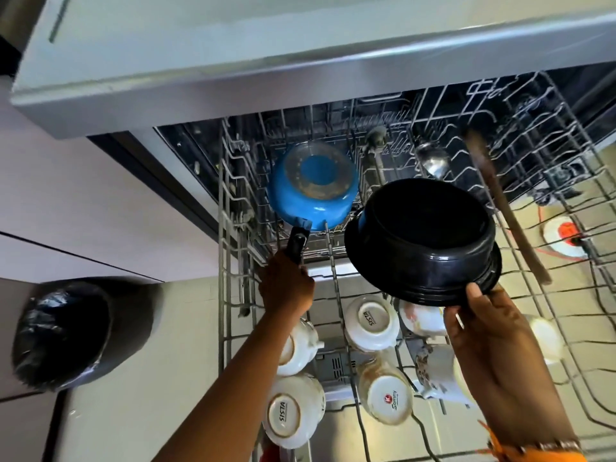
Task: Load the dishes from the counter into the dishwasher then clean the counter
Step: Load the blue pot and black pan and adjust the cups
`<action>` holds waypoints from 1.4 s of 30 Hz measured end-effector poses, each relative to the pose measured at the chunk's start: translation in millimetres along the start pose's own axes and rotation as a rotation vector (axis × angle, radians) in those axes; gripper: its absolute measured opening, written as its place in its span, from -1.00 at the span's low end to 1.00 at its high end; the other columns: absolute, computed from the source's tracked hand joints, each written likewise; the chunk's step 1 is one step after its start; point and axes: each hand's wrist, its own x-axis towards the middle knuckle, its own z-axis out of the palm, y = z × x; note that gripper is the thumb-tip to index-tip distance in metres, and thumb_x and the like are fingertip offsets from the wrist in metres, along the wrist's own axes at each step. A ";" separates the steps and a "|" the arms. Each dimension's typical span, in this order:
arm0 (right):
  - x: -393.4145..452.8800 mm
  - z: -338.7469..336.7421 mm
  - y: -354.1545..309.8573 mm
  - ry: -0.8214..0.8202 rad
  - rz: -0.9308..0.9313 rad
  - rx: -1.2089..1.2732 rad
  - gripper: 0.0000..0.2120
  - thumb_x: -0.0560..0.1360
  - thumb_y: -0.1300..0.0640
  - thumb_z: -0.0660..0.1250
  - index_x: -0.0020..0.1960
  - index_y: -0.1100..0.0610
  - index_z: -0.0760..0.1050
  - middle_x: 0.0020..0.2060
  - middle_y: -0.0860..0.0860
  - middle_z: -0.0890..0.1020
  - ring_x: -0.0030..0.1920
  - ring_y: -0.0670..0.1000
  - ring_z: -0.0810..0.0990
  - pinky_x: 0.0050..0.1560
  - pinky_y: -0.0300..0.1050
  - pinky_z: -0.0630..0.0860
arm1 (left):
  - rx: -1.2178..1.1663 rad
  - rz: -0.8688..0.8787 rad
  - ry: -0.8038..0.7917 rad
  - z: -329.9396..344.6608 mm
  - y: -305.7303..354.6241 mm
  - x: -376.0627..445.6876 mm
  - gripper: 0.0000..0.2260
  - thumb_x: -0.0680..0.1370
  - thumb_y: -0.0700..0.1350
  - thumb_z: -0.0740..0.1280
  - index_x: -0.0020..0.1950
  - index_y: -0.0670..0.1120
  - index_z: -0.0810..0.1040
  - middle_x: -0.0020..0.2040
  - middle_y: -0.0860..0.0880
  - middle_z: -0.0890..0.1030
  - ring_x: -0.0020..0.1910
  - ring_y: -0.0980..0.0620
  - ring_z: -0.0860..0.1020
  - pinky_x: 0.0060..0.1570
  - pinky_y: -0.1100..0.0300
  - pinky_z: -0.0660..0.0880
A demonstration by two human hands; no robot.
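Left hand [287, 285]: fingers curled round the black handle [296, 246] of the blue pan [311, 185], gripping it.
Blue pan: upside down at the back left of the rack [230, 248], base facing up, brown residue ringing the base.
Right hand [490, 331]: fingers and thumb clamped on the lower rim of the black pot [423, 238].
Black pot: inverted and tilted, held above the rack's middle, just right of the blue pan; whether the two touch cannot be told.
Rack: wire upper basket, pulled out from the dishwasher under the counter edge [233, 81].
Cups [371, 323]: white, upside down in rows at the near end of the rack, below both hands; several carry printed base marks.
Ladle [431, 160]: steel, lying in the rack behind the pot.
Wooden spoon [506, 208]: lying aslant along the rack, right of the pot.
Bin [63, 331]: lined with a black bag, on the floor left of the rack.
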 end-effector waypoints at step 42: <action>72.9 -47.8 -30.1 0.091 -0.417 -1.096 -0.69 0.47 0.40 0.22 0.19 0.24 0.46 0.08 0.17 0.56 -0.06 0.10 0.54 -0.08 -0.16 0.47 | -0.346 0.298 0.194 -0.3 63.1 -62.7 -0.54 0.50 -0.18 0.34 0.39 -0.11 0.36 0.31 -0.12 0.44 0.27 -0.08 0.44 0.30 -0.01 0.36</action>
